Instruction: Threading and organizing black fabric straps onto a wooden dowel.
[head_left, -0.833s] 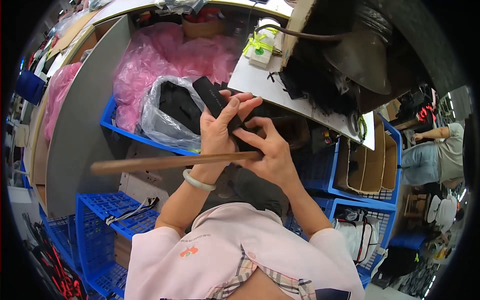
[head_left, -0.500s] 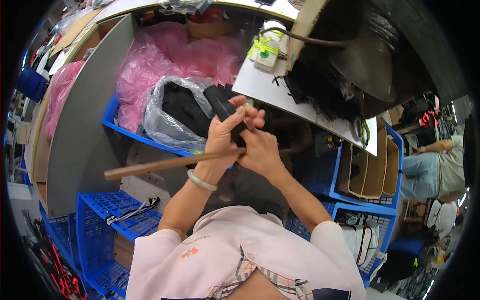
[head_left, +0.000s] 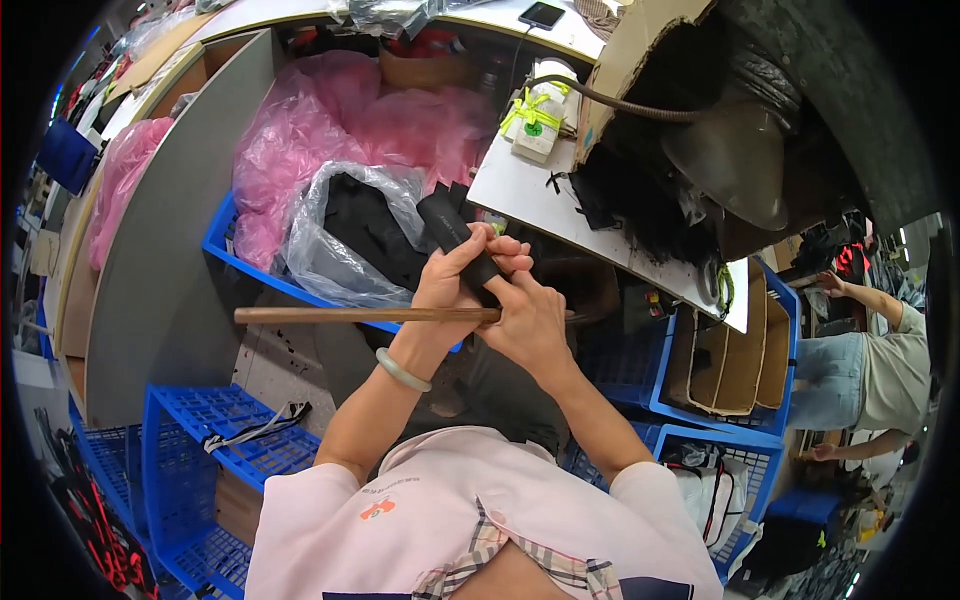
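**Both hands bunched up on a black piece, wooden stick poking out sideways**

So the person's left hand (head_left: 455, 290) and right hand (head_left: 530, 320) are pressing together right in the middle of the view, and both are wrapping around a flat black piece (head_left: 455, 232) that is sticking up and away from the knuckles at a slant. The left hand's fingers are curling closed over the lower end of it, thumb side up, and the right hand's fingers are folding shut against the same spot from the other side, so the two hands are touching each other. A long wooden stick (head_left: 340, 315) is running out level to the person's left from under the hands; I can't tell which hand is actually gripping it, since the near end is hiding behind them. A pale green bangle (head_left: 402, 370) is sitting on the left wrist.

Just beyond the hands, a clear plastic bag (head_left: 335, 240) with dark fabric inside is lying in a blue crate (head_left: 222, 235), next to a heap of pink plastic sheeting (head_left: 330, 120). A white tabletop (head_left: 520, 190) is off to the right with a tied-up white box (head_left: 540, 120) on it. Down at lower left, more blue crates (head_left: 200, 440) are stacking up. Another person in a light top (head_left: 900, 350) is standing at the far right edge.
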